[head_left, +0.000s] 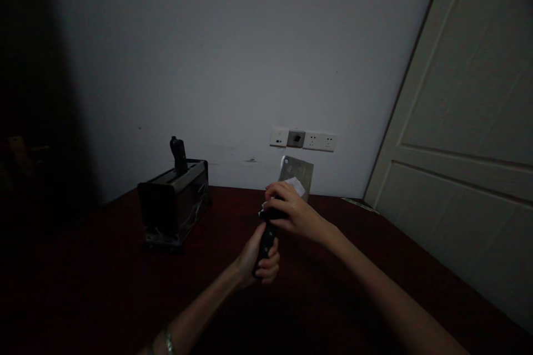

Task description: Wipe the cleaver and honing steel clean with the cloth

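My left hand (249,258) is closed around the black riveted handle of a cleaver (307,171), whose broad grey blade points up and away, tilted to the right. At the lower part of the blade my right hand (291,206) is closed on a crumpled white tissue (296,184), which lies against the metal. Under the right fingers a dark shape shows, too dim to make out. Part of the blade next to the handle is hidden behind that hand.
On the dark red table (233,199), to the left, stands a black and silver knife block (177,199) with a black-handled knife (178,154) in it. Sockets (320,141) sit on the wall behind. A pale panelled door (453,188) is at the right.
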### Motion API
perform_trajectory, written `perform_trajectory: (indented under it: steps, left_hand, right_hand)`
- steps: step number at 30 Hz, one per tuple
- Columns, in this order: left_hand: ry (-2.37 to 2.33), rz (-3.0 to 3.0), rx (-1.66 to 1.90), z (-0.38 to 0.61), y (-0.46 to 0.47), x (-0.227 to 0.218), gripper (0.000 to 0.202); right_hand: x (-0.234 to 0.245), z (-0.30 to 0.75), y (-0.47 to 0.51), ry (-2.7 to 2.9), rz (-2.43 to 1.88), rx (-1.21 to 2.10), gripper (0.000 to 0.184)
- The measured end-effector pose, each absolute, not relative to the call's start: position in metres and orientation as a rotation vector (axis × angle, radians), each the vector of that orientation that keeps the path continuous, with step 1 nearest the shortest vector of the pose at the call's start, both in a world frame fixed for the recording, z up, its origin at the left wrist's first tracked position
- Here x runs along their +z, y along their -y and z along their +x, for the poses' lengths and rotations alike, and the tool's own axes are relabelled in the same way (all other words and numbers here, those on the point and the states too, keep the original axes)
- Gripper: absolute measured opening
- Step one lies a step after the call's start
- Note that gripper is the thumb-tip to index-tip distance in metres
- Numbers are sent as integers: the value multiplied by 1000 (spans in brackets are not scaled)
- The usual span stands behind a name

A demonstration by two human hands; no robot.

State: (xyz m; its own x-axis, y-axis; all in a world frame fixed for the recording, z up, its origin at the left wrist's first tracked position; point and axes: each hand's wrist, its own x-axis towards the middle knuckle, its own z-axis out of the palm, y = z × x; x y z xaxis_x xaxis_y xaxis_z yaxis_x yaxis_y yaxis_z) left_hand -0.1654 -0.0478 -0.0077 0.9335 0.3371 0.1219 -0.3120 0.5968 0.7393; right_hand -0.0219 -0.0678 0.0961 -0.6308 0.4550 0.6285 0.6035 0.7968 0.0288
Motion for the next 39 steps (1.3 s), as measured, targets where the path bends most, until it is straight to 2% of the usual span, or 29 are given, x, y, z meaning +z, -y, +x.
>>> perform_trajectory:
  steps: [9, 14, 19, 26, 35, 39]
  left_hand:
    - [-119, 940, 506, -171, 42, 3, 68]
    - [-109, 971, 610, -172, 37, 0, 49]
    - [-191, 1059, 752, -174, 34, -3, 39]
    - [-390, 1278, 994, -169, 40, 0, 32]
    - [-633, 1430, 1078, -164, 35, -10, 34]
    - [-783, 1518, 1164, -163, 37, -10, 30]
  right_hand:
    - [100, -9, 71, 1424, -788, 84, 9]
    - [95, -3, 77, 1055, -804, 520, 29]
    - [87, 0, 82, 967, -707, 772, 30]
    - [93, 9, 90, 975, -689, 721, 23]
    - [101, 7, 92, 1068, -788, 577, 30]
    - [102, 2, 88, 1359, -829, 316, 15]
